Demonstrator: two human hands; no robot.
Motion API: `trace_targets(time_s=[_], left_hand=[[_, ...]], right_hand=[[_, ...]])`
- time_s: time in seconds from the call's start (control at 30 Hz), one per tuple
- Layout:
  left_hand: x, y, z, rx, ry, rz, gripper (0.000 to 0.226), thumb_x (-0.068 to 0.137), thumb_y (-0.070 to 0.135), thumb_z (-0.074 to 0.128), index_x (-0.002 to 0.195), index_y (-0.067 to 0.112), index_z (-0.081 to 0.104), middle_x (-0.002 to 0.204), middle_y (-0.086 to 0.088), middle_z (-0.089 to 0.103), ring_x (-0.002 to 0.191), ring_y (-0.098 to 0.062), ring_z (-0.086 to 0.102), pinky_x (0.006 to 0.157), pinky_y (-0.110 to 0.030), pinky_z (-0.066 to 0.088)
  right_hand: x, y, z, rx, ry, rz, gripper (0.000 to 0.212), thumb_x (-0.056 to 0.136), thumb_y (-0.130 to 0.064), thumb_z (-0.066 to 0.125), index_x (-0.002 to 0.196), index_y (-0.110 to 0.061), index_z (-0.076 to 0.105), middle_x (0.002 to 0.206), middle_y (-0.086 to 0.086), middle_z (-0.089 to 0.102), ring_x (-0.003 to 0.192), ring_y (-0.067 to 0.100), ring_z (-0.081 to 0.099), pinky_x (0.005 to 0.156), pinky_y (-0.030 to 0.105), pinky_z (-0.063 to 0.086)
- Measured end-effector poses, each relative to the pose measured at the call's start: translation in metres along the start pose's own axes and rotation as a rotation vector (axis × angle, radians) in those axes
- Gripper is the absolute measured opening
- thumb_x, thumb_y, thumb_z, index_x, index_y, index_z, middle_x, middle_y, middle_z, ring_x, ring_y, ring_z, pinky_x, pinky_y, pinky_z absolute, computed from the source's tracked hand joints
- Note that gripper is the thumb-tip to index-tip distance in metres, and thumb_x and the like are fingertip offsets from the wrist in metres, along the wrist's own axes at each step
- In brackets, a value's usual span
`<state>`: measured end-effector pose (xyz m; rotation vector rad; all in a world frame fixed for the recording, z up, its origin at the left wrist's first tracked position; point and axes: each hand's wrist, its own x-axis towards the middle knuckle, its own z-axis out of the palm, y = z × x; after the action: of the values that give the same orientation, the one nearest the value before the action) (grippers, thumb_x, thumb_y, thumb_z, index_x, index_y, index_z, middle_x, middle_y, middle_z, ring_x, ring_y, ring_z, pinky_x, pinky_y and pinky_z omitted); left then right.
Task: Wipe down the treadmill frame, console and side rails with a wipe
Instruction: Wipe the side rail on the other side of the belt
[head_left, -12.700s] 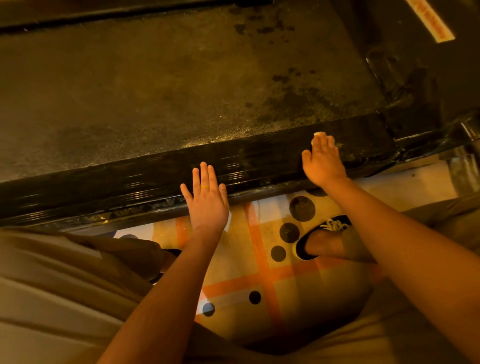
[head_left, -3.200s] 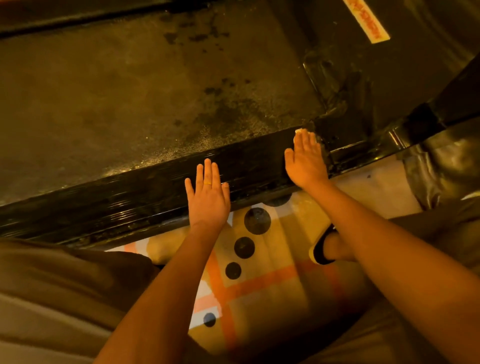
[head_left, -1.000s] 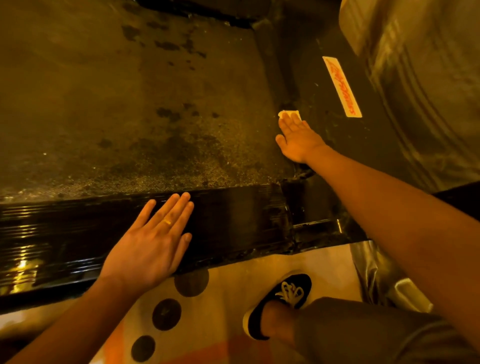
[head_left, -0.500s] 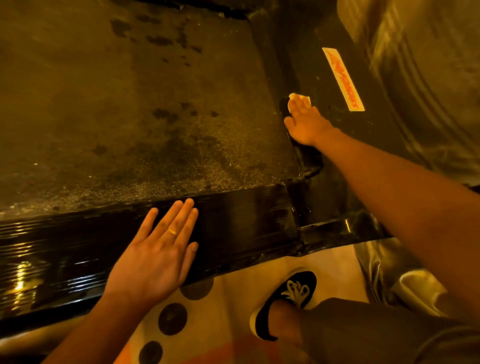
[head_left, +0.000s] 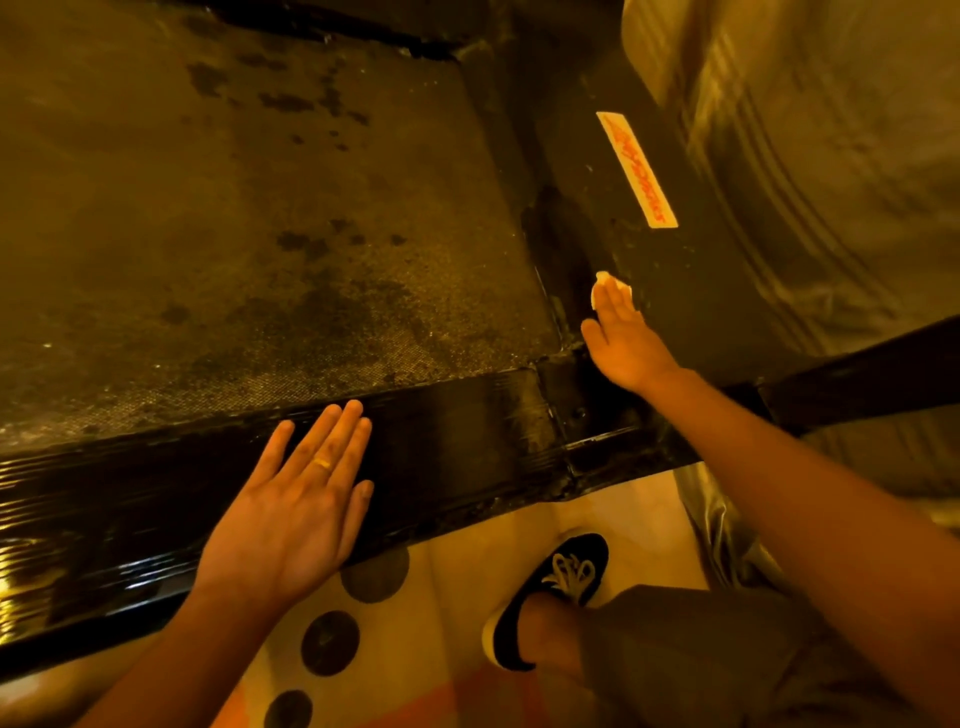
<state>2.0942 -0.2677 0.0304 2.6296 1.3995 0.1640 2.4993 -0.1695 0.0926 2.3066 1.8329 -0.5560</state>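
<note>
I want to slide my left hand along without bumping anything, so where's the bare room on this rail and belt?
The side rail is bare from the left hand to the corner joint, and leftward. The stained belt beyond it is open. It is tight near the corner, where the right hand presses the wipe, and below, by the shoe.

The pale wipe (head_left: 602, 279) lies mostly hidden under the fingers of the right hand (head_left: 626, 345); only its rim shows past the fingertips. Orange lettering on the pale rectangular sticker (head_left: 638, 170) is too blurred to read. The glossy black side rail (head_left: 452, 447) runs out at the left edge, and the black lace-up shoe (head_left: 540, 597) has its heel covered by a dark trouser leg (head_left: 691, 649)
</note>
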Motion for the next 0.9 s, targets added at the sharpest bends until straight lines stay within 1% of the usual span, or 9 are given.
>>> trace_targets(time_s=[0.07, 0.13, 0.27, 0.37, 0.5, 0.67, 0.9], left_hand=[[0.000, 0.000, 0.001, -0.001, 0.007, 0.000, 0.062, 0.103, 0.043, 0.026, 0.152, 0.007, 0.037, 0.161, -0.012, 0.030, 0.149, -0.026, 0.028, 0.119, -0.053, 0.023], [0.001, 0.000, 0.002, 0.001, 0.011, 0.002, 0.062, 0.103, 0.043, 0.025, 0.152, 0.007, 0.037, 0.161, -0.012, 0.030, 0.149, -0.026, 0.027, 0.119, -0.052, 0.022], [0.001, 0.000, 0.002, 0.009, 0.014, 0.001, 0.062, 0.103, 0.043, 0.026, 0.153, 0.008, 0.036, 0.161, -0.011, 0.029, 0.150, -0.025, 0.026, 0.120, -0.050, 0.019], [0.001, 0.000, 0.002, 0.018, 0.009, -0.002, 0.061, 0.103, 0.043, 0.026, 0.154, 0.009, 0.034, 0.162, -0.010, 0.027, 0.151, -0.024, 0.024, 0.121, -0.049, 0.018], [0.001, 0.000, 0.001, 0.018, 0.004, -0.009, 0.061, 0.104, 0.043, 0.027, 0.154, 0.010, 0.033, 0.163, -0.009, 0.025, 0.151, -0.023, 0.022, 0.121, -0.048, 0.017], [0.000, 0.001, 0.000, 0.015, 0.008, -0.010, 0.061, 0.104, 0.042, 0.026, 0.154, 0.009, 0.034, 0.163, -0.009, 0.026, 0.151, -0.024, 0.023, 0.121, -0.048, 0.018], [-0.001, 0.002, 0.000, 0.005, 0.000, -0.008, 0.062, 0.104, 0.043, 0.023, 0.154, 0.008, 0.035, 0.162, -0.009, 0.026, 0.152, -0.023, 0.022, 0.121, -0.050, 0.020]], right_hand=[[-0.011, 0.006, 0.007, 0.007, 0.005, -0.001, 0.062, 0.108, -0.035, 0.024, 0.159, -0.016, -0.007, 0.166, 0.000, -0.015, 0.151, 0.018, -0.017, 0.123, 0.042, 0.000], [-0.002, 0.005, 0.004, 0.002, 0.008, -0.008, 0.063, 0.108, -0.035, 0.025, 0.159, -0.016, -0.008, 0.166, 0.001, -0.015, 0.151, 0.019, -0.017, 0.123, 0.043, -0.001], [0.056, 0.000, -0.020, 0.024, 0.042, 0.038, 0.064, 0.108, -0.036, 0.026, 0.159, -0.012, -0.005, 0.166, 0.004, -0.011, 0.152, 0.024, -0.013, 0.124, 0.044, -0.002], [0.104, -0.007, -0.036, 0.011, 0.065, 0.058, 0.065, 0.108, -0.034, 0.028, 0.158, -0.007, -0.002, 0.167, 0.010, -0.009, 0.153, 0.029, -0.010, 0.124, 0.044, -0.002], [0.132, -0.007, -0.044, -0.010, 0.069, 0.061, 0.065, 0.108, -0.033, 0.029, 0.158, -0.005, -0.001, 0.167, 0.012, -0.007, 0.153, 0.032, -0.008, 0.124, 0.046, -0.001], [0.101, -0.009, -0.034, 0.008, 0.085, 0.095, 0.065, 0.107, -0.034, 0.028, 0.158, -0.005, 0.000, 0.167, 0.010, -0.007, 0.153, 0.028, -0.007, 0.125, 0.043, 0.002], [-0.018, -0.009, 0.008, 0.080, 0.067, 0.144, 0.062, 0.108, -0.034, 0.026, 0.159, -0.009, 0.001, 0.167, 0.008, -0.007, 0.154, 0.026, -0.006, 0.123, 0.042, 0.005]])
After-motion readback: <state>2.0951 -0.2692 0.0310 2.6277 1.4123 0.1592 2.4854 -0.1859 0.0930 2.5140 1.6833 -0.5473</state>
